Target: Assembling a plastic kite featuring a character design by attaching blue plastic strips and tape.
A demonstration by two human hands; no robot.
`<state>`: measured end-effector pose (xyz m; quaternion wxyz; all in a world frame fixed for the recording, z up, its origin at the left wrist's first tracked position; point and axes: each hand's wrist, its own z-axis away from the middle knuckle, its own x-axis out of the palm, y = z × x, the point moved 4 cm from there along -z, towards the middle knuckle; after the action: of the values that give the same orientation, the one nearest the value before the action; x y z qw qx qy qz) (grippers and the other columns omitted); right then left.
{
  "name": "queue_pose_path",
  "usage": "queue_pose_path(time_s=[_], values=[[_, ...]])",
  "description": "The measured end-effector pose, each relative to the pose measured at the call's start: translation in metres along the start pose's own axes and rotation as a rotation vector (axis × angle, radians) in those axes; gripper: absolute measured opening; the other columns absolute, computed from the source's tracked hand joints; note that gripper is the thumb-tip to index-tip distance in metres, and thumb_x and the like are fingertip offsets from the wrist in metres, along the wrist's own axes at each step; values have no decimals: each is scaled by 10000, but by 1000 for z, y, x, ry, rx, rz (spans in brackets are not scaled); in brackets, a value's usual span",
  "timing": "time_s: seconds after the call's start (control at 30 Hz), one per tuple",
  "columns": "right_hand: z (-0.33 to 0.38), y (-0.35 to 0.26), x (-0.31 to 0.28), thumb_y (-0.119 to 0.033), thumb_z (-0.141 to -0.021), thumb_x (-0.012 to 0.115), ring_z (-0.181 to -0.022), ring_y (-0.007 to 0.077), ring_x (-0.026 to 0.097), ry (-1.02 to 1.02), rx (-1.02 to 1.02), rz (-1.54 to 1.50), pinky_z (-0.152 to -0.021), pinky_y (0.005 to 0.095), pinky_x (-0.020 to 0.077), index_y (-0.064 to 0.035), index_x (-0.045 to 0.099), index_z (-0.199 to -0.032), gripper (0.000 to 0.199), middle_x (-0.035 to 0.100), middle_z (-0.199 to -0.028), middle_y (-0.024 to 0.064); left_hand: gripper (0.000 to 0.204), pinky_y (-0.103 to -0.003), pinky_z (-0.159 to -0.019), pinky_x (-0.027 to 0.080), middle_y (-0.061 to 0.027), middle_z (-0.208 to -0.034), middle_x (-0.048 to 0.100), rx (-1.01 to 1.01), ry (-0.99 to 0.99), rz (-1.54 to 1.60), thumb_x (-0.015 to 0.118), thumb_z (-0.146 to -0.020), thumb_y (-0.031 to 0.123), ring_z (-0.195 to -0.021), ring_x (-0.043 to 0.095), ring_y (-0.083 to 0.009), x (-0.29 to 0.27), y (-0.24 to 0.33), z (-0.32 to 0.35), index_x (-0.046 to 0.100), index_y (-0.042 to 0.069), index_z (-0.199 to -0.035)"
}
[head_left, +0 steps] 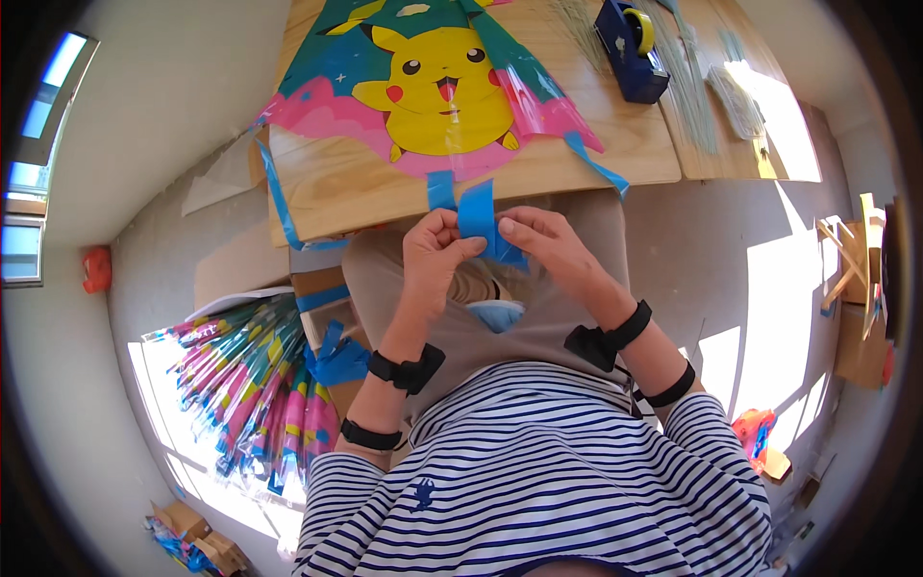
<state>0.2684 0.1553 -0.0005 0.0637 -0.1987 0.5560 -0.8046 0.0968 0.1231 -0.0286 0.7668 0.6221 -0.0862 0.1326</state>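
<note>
A plastic kite (452, 106) with a yellow cartoon figure on pink and teal lies flat on the wooden table (336, 188). Blue strips hang from its lower edge at both sides and in the middle. Just off the table's near edge, my left hand (435, 252) pinches a folded blue ribbon (477, 213) between thumb and fingers. My right hand (550, 248) grips the same ribbon from the other side, its thumb pressed on it. The ribbon stands up in a loop between them, and its lower part hangs above my lap.
A dark blue tape dispenser (630, 53) with yellow tape stands at the table's far right. Thin rods (694, 87) and a clear plastic box (735, 104) lie beyond it. Many folded colourful kites (255, 385) are piled at lower left, beside a box with loose blue ribbon (338, 358).
</note>
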Motion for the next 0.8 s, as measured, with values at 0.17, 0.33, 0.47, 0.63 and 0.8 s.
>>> queue_pose_path(time_s=[0.17, 0.33, 0.47, 0.63, 0.8], values=[[-16, -11, 6, -142, -882, 711, -720, 53, 503, 17, -131, -30, -601, 271, 427, 21, 656, -850, 175, 600, -793, -23, 229, -229, -741, 547, -34, -889, 709, -4, -46, -45, 722, -797, -103, -799, 663, -82, 21, 2, 18, 626, 18, -965], [-13, 1, 1, -53, -834, 716, -702, 102, 518, 2, -270, 264, -619, 306, 445, 43, 627, -841, 131, 594, -745, 49, 280, -242, -807, 540, -63, -1016, 697, -10, -17, -43, 715, -828, -71, -909, 658, -103, 14, 15, 20, 628, -5, -1085], [4, -7, 9, -40, -811, 719, -669, 172, 541, -32, -344, 464, -619, 341, 454, 48, 619, -849, 138, 591, -739, 105, 335, -250, -853, 526, -82, -1117, 673, 117, -8, -13, 708, -847, -51, -982, 638, -115, 15, 43, 18, 620, -18, -1169], [10, -10, 14, -52, -789, 737, -665, 202, 558, -42, -339, 492, -620, 352, 454, 37, 633, -864, 156, 606, -751, 123, 237, -214, -757, 530, -49, -901, 693, 159, 65, -27, 719, -818, -88, -820, 647, -86, 17, 50, 17, 640, -7, -1026], [13, -21, 20, -88, -776, 763, -669, 179, 561, -12, -377, 380, -629, 341, 463, 31, 643, -867, 192, 628, -747, 108, 215, -200, -688, 506, -29, -836, 680, 155, 96, 21, 748, -793, -77, -740, 621, -60, 19, 45, 17, 630, 15, -948]])
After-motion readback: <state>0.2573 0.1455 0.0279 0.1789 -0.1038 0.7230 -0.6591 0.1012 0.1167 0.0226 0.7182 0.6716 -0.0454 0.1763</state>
